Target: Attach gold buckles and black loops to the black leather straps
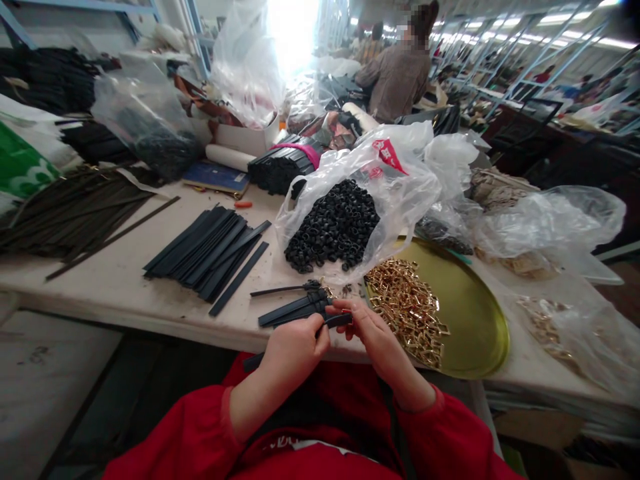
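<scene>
A dark strap runs through my left hand, whose fingers are closed round it near one end. My right hand pinches at that same end, where a small bit of metal glints; its exact shape is hard to make out. Just beyond my hands lies a small stack of straps with loops and gold buckles at their right ends. To the right, gold buckles are heaped on a round gold tray. Behind my hands, a clear plastic bag holds many black loops.
Plain dark straps lie in a pile on the left of the table, with brown strips farther left. A blue book and a strap bundle sit behind. Plastic bags crowd the right. A person is farther back.
</scene>
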The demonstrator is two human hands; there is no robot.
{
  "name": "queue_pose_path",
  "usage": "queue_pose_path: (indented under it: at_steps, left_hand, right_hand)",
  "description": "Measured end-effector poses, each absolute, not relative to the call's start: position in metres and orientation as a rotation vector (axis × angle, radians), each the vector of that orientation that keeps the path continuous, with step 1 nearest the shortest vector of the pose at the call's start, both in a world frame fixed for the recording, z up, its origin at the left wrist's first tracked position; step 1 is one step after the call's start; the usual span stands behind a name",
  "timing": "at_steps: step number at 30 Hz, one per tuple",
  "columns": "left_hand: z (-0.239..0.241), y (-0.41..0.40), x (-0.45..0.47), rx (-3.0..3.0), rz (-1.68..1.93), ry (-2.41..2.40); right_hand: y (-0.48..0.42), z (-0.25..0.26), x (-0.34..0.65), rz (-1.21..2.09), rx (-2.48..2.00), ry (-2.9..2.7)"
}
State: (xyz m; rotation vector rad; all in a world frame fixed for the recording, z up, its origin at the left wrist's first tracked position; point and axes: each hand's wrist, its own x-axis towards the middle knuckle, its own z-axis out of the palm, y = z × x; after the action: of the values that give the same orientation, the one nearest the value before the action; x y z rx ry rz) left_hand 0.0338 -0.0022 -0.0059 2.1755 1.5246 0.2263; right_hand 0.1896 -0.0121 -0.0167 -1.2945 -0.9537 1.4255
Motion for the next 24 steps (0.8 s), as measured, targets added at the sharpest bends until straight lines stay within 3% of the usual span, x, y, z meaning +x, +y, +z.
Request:
queue_pose_path:
  at_steps: [8, 16, 24]
  left_hand:
    - [-0.010, -0.005, 0.026, 2.019, 0.333, 1.487]
    - [-0.011, -0.016, 0.028, 1.721, 0.529, 1.157]
    - [-0.010, -0.022, 0.022, 1.605, 0.514, 1.134]
  right_hand:
    - [-0.019, -0.018, 0.187, 1.758, -1.109, -0.438]
    - [-0.037, -0.034, 0.168, 1.500, -1.187, -0.562]
    - [-0.043, -0.030, 0.164, 1.400, -1.187, -0.477]
